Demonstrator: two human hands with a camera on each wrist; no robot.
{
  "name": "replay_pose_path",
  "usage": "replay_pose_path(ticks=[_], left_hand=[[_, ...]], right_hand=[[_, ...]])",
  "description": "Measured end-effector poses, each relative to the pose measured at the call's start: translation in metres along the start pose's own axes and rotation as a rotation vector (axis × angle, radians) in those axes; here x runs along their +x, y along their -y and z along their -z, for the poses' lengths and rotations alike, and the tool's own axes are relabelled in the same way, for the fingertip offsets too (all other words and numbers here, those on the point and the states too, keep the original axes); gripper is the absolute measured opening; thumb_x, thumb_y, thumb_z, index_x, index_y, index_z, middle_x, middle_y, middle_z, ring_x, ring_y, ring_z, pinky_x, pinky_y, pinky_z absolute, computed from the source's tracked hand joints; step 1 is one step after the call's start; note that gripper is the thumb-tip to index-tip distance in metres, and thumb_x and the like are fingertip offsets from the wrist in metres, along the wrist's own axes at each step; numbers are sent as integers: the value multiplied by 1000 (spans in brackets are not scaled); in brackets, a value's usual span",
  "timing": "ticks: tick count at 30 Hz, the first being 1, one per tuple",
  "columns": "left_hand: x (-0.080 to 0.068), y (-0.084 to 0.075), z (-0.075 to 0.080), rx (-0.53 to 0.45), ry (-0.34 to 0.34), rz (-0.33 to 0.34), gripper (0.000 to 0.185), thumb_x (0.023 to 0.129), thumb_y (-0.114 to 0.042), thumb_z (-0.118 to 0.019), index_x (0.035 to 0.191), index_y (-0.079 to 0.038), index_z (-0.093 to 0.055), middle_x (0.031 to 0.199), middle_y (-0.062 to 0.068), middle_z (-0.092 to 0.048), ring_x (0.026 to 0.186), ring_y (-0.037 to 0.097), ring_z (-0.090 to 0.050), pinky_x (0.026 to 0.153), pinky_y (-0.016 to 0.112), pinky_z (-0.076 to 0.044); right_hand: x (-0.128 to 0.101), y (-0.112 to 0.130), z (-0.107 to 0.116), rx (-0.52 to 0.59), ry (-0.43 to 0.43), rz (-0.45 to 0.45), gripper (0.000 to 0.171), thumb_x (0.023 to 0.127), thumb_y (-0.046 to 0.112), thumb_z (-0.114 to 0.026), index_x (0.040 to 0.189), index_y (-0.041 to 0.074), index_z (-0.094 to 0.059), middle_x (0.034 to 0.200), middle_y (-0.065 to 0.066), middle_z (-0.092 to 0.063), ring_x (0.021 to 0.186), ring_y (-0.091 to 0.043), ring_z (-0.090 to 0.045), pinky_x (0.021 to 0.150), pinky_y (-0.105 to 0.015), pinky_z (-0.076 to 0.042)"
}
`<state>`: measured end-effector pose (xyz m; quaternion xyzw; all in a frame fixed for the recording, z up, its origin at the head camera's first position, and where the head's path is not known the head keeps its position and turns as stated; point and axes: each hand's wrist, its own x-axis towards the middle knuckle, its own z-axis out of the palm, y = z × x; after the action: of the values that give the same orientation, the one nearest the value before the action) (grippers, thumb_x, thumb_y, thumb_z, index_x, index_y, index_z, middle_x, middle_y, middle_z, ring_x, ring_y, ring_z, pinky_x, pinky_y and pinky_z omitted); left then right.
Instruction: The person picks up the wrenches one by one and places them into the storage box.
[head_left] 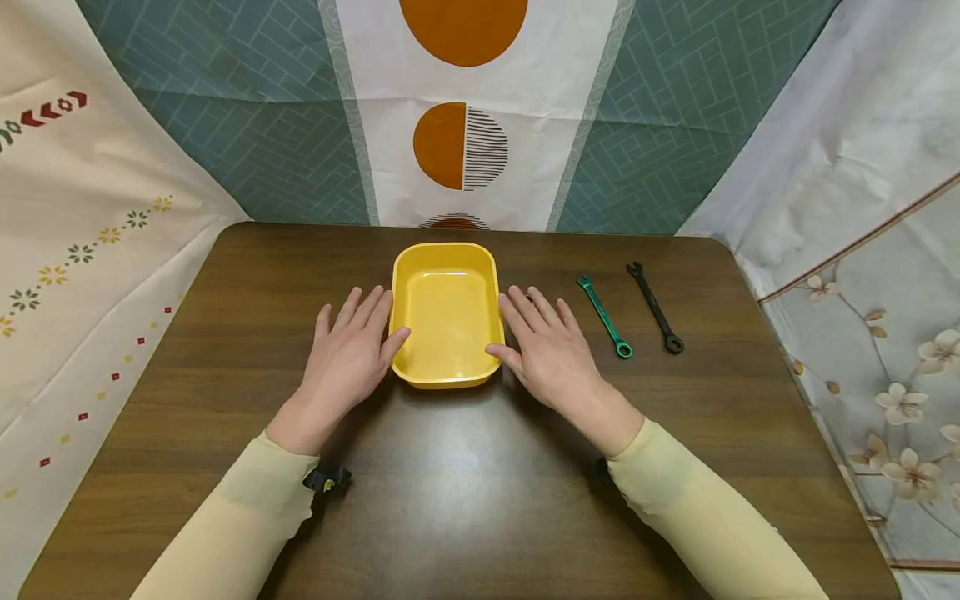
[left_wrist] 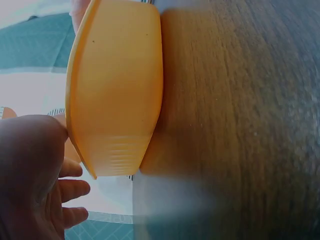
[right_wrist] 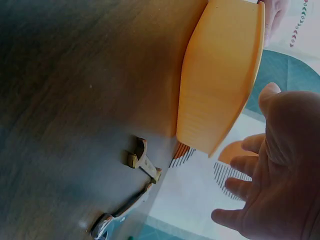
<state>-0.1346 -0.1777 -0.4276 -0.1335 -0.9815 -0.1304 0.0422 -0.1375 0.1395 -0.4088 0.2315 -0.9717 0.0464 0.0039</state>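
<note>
A yellow rectangular tray (head_left: 446,379) with rounded corners stands on the table, nothing visible inside it. Along its left side lies my left hand (head_left: 351,354), fingers straight, the thumb reaching over the rim. My right hand (head_left: 551,354) is spread at the right side, its thumb near the rim. In the left wrist view the left hand (left_wrist: 35,175) meets the edge of the tray (left_wrist: 115,90). From the right wrist, a small gap shows between the right hand (right_wrist: 280,170) and the tray (right_wrist: 220,75). Neither hand has fingers curled round anything.
Right of the tray lie a green wrench (head_left: 604,317) and a black wrench (head_left: 655,308). A small metallic piece (right_wrist: 143,161) shows near the tray in the right wrist view; its kind is unclear. Patterned cloths (head_left: 247,125) hang around the brown wooden table (head_left: 450,500).
</note>
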Motion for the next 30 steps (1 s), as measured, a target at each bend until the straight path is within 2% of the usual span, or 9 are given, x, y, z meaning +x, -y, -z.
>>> replay_pose_path(ticks=[7,20,30], left_hand=[[1,-1,0,1,18,4,74,116,-51,-50,173,-6,-35,178,17,-33,166,44,-22,128,75,-14],[2,-2,-2,-13,14,-7,70,117,-47,-49,172,-5,-37,177,16,-35,166,44,-22,128,75,-14],[5,-5,-6,-30,3,-15,68,118,-44,-49,172,-5,-37,176,14,-38,166,43,-24,128,75,-15]], right_hand=[[2,1,-4,11,30,19,83,114,62,-44,177,14,-23,184,-7,-20,169,-32,-16,135,-60,-16],[1,0,-7,39,27,49,78,115,60,-44,176,14,-29,183,-8,-22,169,-34,-17,134,-60,-18],[-4,-1,-6,21,26,53,78,115,59,-45,175,12,-31,182,-9,-26,168,-33,-21,135,-57,-18]])
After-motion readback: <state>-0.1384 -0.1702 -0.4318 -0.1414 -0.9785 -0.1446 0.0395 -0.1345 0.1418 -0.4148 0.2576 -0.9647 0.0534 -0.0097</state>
